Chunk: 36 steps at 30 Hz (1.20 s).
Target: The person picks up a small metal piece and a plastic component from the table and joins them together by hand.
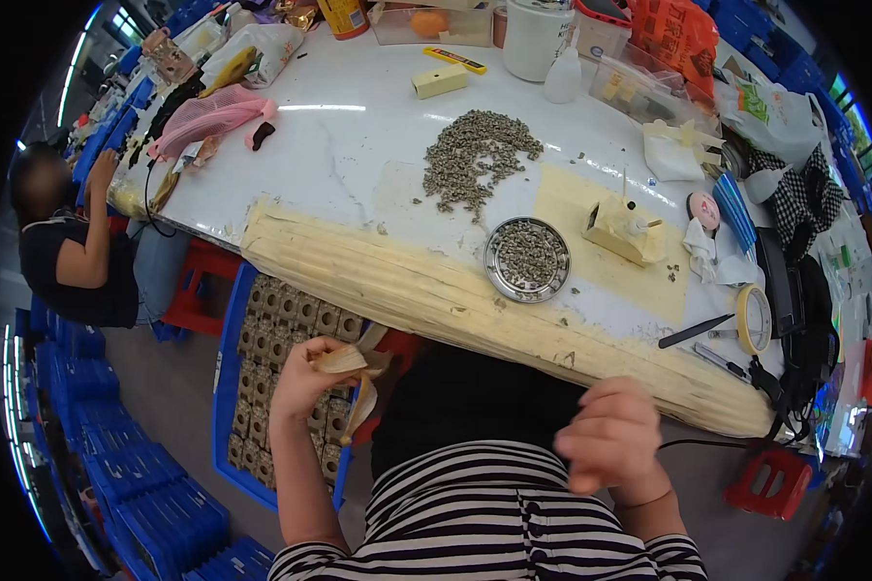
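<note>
My left hand (305, 380) is closed around a banana peel (362, 407), whose pale brownish strips hang loose. Whether any fruit is left inside, I cannot make out. The hand is over a blue crate (225, 387) filled with rows of grey-brown metal blocks (262, 334), each with a round hole. Up in front of my striped shirt is my right hand (610, 433), slightly blurred. Its fingers are curled in, and what they hold, if anything, is hidden.
A tape-covered pad (407, 281) runs along the white table's front edge. Beyond it are a round metal dish (528, 259) of small metal parts, a loose pile of parts (475, 160) and a cream-coloured fixture (625, 232). A person (77, 252) sits at the left.
</note>
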Motion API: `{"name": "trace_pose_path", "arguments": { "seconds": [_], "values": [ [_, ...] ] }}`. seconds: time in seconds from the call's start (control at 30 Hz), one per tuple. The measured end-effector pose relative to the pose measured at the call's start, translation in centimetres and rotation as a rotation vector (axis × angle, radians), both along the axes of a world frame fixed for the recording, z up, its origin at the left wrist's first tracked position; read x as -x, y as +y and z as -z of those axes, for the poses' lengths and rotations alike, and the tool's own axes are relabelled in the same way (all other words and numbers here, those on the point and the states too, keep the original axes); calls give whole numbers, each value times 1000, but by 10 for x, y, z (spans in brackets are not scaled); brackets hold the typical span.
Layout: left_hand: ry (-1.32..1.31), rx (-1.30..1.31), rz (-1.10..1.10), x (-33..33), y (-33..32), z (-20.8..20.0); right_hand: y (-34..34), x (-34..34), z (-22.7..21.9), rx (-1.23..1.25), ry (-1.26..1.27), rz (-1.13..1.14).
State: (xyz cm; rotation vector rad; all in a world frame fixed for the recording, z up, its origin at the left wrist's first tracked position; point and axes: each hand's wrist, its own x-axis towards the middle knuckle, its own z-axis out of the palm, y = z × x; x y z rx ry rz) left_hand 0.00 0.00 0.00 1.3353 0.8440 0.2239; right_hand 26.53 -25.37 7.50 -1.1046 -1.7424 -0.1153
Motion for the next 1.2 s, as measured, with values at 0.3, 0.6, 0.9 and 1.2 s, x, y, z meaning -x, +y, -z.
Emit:
{"name": "trace_pose_path", "arguments": {
  "seconds": [0.3,0.6,0.9,1.2],
  "values": [
    [-29,-361,-271,-80,18,104,62,33,133,836,179,92],
    [247,-679,-310,-116,116,139,116,18,140,652,-91,492],
    [302,-598,-330,-93,156,145,112,40,76,993,636,420],
    [329,-568,-338,-81,158,150,168,41,132,903,189,395]
  ]
}}
